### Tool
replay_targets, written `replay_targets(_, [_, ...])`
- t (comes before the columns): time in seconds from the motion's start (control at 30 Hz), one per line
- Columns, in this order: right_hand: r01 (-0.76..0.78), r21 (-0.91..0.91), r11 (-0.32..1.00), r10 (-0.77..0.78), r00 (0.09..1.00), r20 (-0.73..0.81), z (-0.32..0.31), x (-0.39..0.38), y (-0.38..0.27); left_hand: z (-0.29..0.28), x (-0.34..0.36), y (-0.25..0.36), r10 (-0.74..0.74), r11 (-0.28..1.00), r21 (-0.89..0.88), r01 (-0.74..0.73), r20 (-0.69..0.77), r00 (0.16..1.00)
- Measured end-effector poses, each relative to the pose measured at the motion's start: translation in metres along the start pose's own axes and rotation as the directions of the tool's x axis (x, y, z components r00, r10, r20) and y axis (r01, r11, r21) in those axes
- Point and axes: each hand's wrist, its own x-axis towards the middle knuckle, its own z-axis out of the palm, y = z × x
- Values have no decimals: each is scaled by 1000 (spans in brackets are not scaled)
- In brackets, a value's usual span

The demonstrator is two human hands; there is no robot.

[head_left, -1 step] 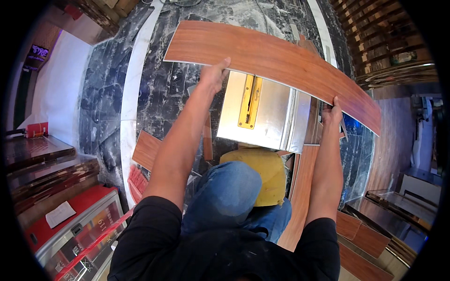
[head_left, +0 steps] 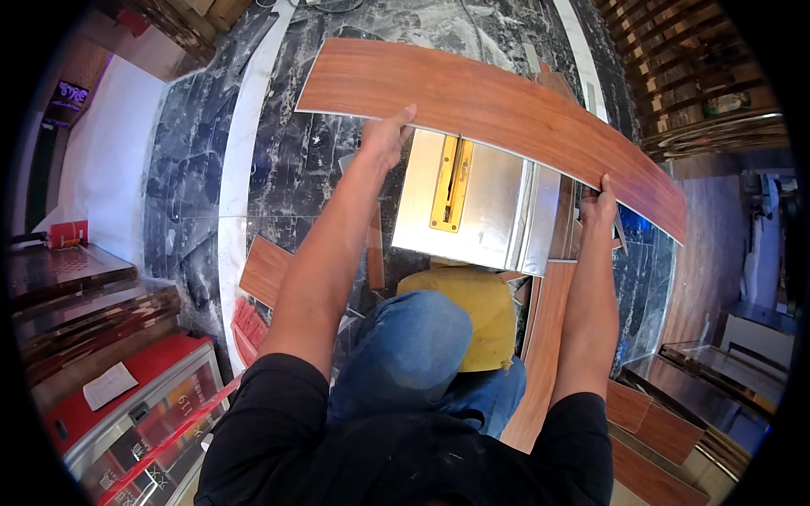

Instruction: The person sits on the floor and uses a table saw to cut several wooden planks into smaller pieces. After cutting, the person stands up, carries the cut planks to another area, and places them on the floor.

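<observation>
Dusty black floor [head_left: 291, 169] (tiled, apparently).

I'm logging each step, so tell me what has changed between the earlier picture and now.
Nothing has visibly changed. The left hand and the right hand still grip the near edge of the reddish-brown plank, which stays over the far part of the metal table with the yellow slotted insert.

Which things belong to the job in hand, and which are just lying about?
In use: wood-grain plank, gripped by left hand and right hand; metal saw table with yellow slotted insert.

Seemingly lying about: red-bristled brush; white paper; short plank piece.
</observation>
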Motion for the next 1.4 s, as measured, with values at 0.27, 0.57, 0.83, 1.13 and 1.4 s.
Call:
replay_targets(0.27, [3, -32, 999, -3, 1000, 3, -15, 12, -1, -3, -6, -5, -10, 1000, -10, 10, 3, 1000])
replay_targets(0.57, [18, -14, 1000, -18, 999, 42, -19, 1, 0, -4, -24, -2, -15, 1000, -9, 15, -5, 1000])
replay_targets(0.83, [3, -39, 999, -3, 1000, -1, -24, -6, -1, -11, -25, -8, -36, 999, -6, 35, -28, 999])
replay_targets(1.13, [-2, -59, 998, 3, 1000, 13, -36, -15, -2, -18, -34, -13, -34, 999, 7, 34, -38, 999])
replay_targets(1.4, [-26, -80, 996, 26, 1000, -5, -44, -31, -6, -27, -41, -18, -41, 999, -9, 40, -25, 999])
